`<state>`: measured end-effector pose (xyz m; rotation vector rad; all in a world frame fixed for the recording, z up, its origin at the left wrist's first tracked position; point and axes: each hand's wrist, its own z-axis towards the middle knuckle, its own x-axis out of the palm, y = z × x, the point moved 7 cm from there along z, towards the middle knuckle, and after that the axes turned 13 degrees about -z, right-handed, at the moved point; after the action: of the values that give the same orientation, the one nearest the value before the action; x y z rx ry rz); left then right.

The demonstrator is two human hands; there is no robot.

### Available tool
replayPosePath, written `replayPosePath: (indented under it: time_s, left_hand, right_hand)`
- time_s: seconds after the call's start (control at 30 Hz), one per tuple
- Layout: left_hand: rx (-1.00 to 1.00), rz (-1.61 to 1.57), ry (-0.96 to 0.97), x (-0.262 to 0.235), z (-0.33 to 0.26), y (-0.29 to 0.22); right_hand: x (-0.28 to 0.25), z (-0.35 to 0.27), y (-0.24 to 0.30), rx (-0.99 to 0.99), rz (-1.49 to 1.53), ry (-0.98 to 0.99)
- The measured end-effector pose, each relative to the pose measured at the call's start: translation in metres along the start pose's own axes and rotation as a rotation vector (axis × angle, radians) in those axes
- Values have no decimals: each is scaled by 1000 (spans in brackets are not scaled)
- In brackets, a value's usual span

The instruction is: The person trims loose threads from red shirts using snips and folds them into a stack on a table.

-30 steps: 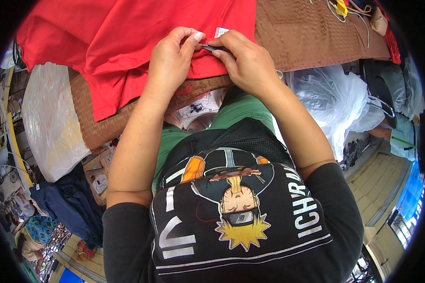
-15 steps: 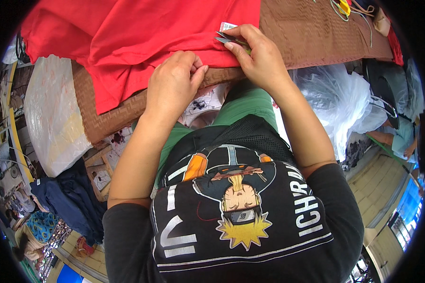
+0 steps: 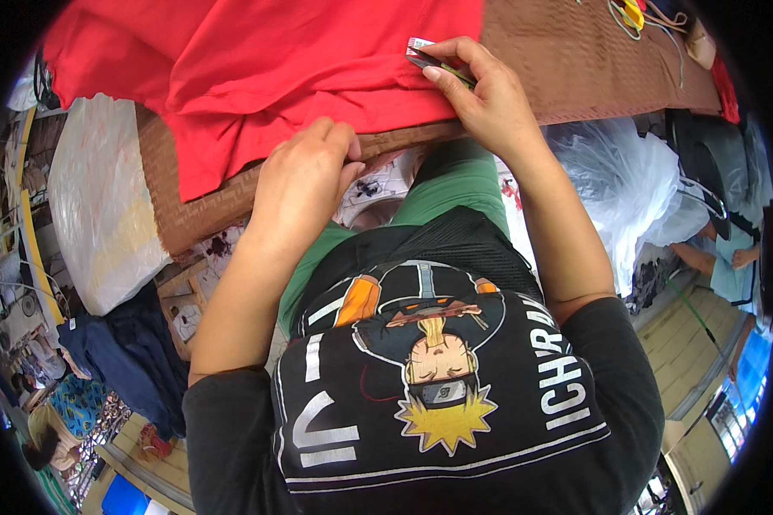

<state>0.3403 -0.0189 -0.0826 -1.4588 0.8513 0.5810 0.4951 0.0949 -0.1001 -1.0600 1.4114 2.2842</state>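
1. Across the upper left and upper middle of the head view, a red cloth (image 3: 318, 64) lies wrinkled over a brown-covered table (image 3: 593, 73), its lower corner reaching toward the table's front edge.
2. Right of upper centre, the right hand (image 3: 489, 90) pinches small dark snips (image 3: 443, 69) between thumb and fingers — a closed hold, blades pointing left over the red cloth. Their tips overlap a small white label (image 3: 416, 45); whether they touch it, I cannot tell.
3. Just above the middle of the frame, the left hand (image 3: 305, 176) rests by the table's front edge, at the cloth's lower border. Its fingers are curled — whether they grip anything, I cannot tell.
4. Right of centre hangs a pale plastic bag (image 3: 597, 189); at middle left stands a clear-wrapped bundle (image 3: 103, 210), with dark blue fabric (image 3: 129, 360) below it.
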Motion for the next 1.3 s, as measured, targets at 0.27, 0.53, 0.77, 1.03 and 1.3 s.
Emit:
replayPosePath:
  time_s: [0.27, 0.53, 0.77, 1.03, 1.3]
  left_hand:
    - [357, -30, -323, -9, 48, -24]
    - [97, -523, -377, 5, 76, 17]
    - [-171, -990, -345, 6, 78, 41]
    - [-201, -1141, -386, 9, 79, 44]
    - [-115, -980, -150, 0, 68, 33]
  right_hand:
    - [-4, 3, -16, 187, 234, 28]
    - [0, 3, -19, 175, 285, 30]
    - [0, 2, -17, 137, 266, 55]
    - [0, -3, 7, -113, -81, 50]
    - [4, 2, 21, -172, -257, 38]
